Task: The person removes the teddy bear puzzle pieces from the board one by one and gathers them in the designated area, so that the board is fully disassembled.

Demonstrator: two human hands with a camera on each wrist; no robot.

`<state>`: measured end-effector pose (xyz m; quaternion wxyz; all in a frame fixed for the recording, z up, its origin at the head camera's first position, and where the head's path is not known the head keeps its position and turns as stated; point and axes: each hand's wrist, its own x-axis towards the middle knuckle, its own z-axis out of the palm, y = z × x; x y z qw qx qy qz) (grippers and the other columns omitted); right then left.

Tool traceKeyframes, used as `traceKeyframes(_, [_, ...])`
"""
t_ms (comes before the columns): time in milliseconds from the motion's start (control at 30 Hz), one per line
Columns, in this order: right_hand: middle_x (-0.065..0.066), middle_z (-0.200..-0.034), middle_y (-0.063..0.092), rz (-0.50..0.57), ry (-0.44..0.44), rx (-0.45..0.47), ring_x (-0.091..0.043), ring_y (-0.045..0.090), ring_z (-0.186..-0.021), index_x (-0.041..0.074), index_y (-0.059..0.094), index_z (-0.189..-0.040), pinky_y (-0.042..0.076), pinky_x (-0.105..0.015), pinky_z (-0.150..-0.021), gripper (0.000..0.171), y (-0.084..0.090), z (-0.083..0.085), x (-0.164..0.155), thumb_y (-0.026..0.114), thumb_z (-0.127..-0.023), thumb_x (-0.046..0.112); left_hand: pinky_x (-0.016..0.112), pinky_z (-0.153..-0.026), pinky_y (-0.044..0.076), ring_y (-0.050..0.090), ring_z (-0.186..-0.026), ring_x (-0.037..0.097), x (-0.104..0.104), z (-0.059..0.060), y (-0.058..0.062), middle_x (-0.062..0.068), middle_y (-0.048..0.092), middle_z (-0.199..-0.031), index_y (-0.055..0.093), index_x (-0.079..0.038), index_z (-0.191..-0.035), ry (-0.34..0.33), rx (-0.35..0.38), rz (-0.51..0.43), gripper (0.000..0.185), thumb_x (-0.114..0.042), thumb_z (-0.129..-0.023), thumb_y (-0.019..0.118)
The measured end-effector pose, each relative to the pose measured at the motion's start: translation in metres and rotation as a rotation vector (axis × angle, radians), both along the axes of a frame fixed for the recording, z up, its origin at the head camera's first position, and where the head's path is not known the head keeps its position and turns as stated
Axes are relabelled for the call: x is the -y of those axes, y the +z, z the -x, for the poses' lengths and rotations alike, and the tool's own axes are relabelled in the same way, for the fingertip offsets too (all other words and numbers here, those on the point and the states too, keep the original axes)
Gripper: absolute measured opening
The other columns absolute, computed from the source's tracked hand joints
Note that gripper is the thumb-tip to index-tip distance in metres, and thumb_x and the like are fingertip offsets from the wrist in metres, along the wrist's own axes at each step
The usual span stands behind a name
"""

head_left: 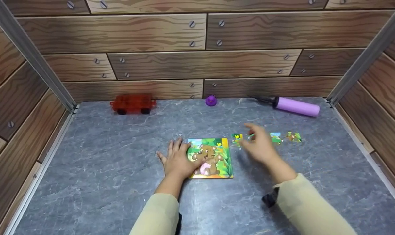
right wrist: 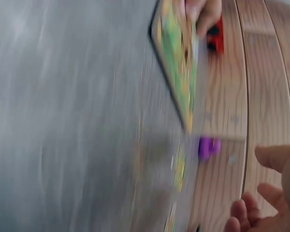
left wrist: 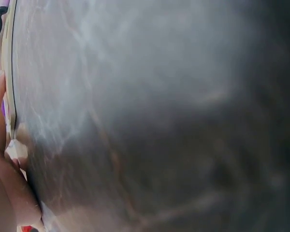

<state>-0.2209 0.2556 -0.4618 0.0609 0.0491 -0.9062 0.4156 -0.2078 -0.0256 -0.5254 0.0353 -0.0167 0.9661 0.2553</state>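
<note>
Looking down, we saw: a grey marbled table walled on three sides by wood-print panels, with metal rails at both back corners.
Open room: bare table lay wide to the left of the puzzle and along the near edge; the right side past the loose pieces was also bare.
Back edge: a red toy car, a small purple toy and a lilac pump lay close to the rear wall, well apart from our hands.
Puzzle board: the bear puzzle lay flat near the middle of the table; the right wrist view showed it only as a blurred green slab.
Loose pieces: three puzzle pieces lay in a row just right of the board's upper corner, apart from it.
Left hand: our left hand lay flat, fingers spread and straight, pressing the board's left edge; the left wrist view showed fingertips against the table.
Right hand: our right hand hovered above the table between board and loose pieces, blurred; fingers looked loosely extended, and we could not tell whether they pinched a piece.
Sleeves: cream sleeves covered both forearms, coming in from the near edge.
</note>
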Motion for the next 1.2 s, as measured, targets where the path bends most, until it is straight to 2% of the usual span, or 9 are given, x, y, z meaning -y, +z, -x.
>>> traceKeyframes(133, [-0.027, -0.117, 0.062, -0.032, 0.135, 0.026, -0.04, 0.061, -0.102, -0.006, 0.058, -0.145, 0.054, -0.051, -0.087, 0.064, -0.007, -0.005, 0.03, 0.083, -0.088, 0.006, 0.078, -0.118, -0.01, 0.009, -0.163, 0.035, 0.0, -0.001, 0.001, 0.004, 0.026, -0.174, 0.059, -0.028, -0.151, -0.001, -0.001, -0.001, 0.089, -0.081, -0.081, 0.072])
traceKeyframes(467, [-0.017, -0.108, 0.068, -0.168, 0.232, 0.137, -0.032, 0.064, -0.102, -0.011, 0.061, -0.14, 0.054, -0.053, -0.097, 0.062, -0.024, -0.012, 0.069, 0.086, -0.086, 0.007, 0.079, -0.118, -0.009, 0.011, -0.162, 0.036, 0.0, -0.002, 0.0, 0.004, 0.028, -0.174, 0.06, -0.025, -0.149, -0.006, -0.022, -0.01, 0.087, -0.078, -0.081, 0.074])
traceKeyframes(567, [-0.01, -0.1, 0.066, -0.198, 0.23, 0.15, -0.026, 0.062, -0.095, -0.01, 0.064, -0.137, 0.055, -0.049, -0.092, 0.058, -0.03, -0.014, 0.075, 0.085, -0.085, 0.007, 0.078, -0.118, -0.01, 0.012, -0.162, 0.036, 0.0, -0.001, 0.0, 0.005, 0.029, -0.173, 0.061, -0.025, -0.149, -0.004, -0.028, -0.014, 0.087, -0.077, -0.081, 0.075])
traceKeyframes(700, [-0.008, -0.096, 0.063, -0.211, 0.203, 0.136, -0.023, 0.059, -0.089, -0.007, 0.07, -0.131, 0.054, -0.046, -0.086, 0.05, -0.035, -0.017, 0.081, 0.085, -0.085, 0.007, 0.078, -0.118, -0.009, 0.012, -0.162, 0.036, 0.0, -0.001, 0.0, 0.005, 0.029, -0.173, 0.062, -0.025, -0.148, -0.003, -0.035, -0.017, 0.087, -0.077, -0.08, 0.075])
traceKeyframes(933, [-0.009, -0.103, 0.065, -0.18, 0.156, 0.176, -0.023, 0.06, -0.095, -0.002, 0.073, -0.128, 0.054, -0.046, -0.09, 0.043, -0.035, -0.018, 0.085, 0.085, -0.087, 0.006, 0.079, -0.118, -0.01, 0.012, -0.162, 0.036, 0.002, -0.001, 0.0, 0.004, 0.029, -0.173, 0.061, -0.027, -0.149, -0.002, -0.033, -0.011, 0.086, -0.078, -0.081, 0.074])
traceKeyframes(1067, [-0.01, -0.105, 0.066, -0.164, 0.139, 0.179, -0.024, 0.061, -0.096, -0.002, 0.073, -0.128, 0.055, -0.047, -0.092, 0.041, -0.036, -0.019, 0.087, 0.083, -0.088, 0.005, 0.079, -0.117, -0.011, 0.01, -0.162, 0.036, 0.003, -0.001, -0.001, 0.005, 0.027, -0.174, 0.06, -0.027, -0.15, -0.01, -0.025, -0.014, 0.082, -0.077, -0.086, 0.069])
traceKeyframes(1200, [-0.01, -0.104, 0.065, -0.147, 0.123, 0.153, -0.024, 0.06, -0.093, -0.003, 0.073, -0.126, 0.055, -0.046, -0.09, 0.041, -0.038, -0.021, 0.087, 0.082, -0.087, 0.002, 0.078, -0.117, -0.012, 0.009, -0.163, 0.036, 0.004, -0.002, 0.0, 0.005, 0.028, -0.174, 0.058, -0.026, -0.153, -0.025, -0.036, -0.039, 0.073, -0.068, -0.094, 0.065])
